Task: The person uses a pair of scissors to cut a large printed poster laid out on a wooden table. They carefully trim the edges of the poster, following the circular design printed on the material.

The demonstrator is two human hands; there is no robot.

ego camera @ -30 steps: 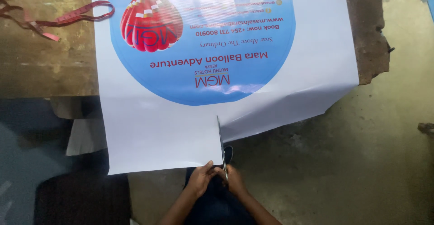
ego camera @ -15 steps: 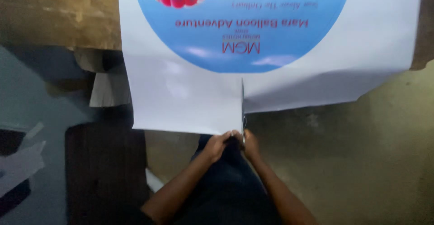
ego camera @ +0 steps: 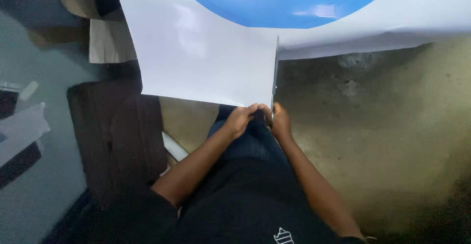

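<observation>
While both hands [ego camera: 260, 119] clench the white poster's [ego camera: 206, 57] edge, stained concrete floor [ego camera: 382, 126], brown mat [ego camera: 117, 136].

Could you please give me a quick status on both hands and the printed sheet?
Left hand and right hand close together at the white sheet's lower edge. Scissors upright in the cut; which hand holds them unclear. Nothing blocking.

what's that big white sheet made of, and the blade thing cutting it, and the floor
The white sheet looks like glossy coated paper or thin vinyl: it shows soft sheen and hangs in a smooth curve. The blade, held at its lower end by the left hand and right hand, looks like thin grey metal, though blurred. The floor looks like bare, rough, mottled concrete.
</observation>
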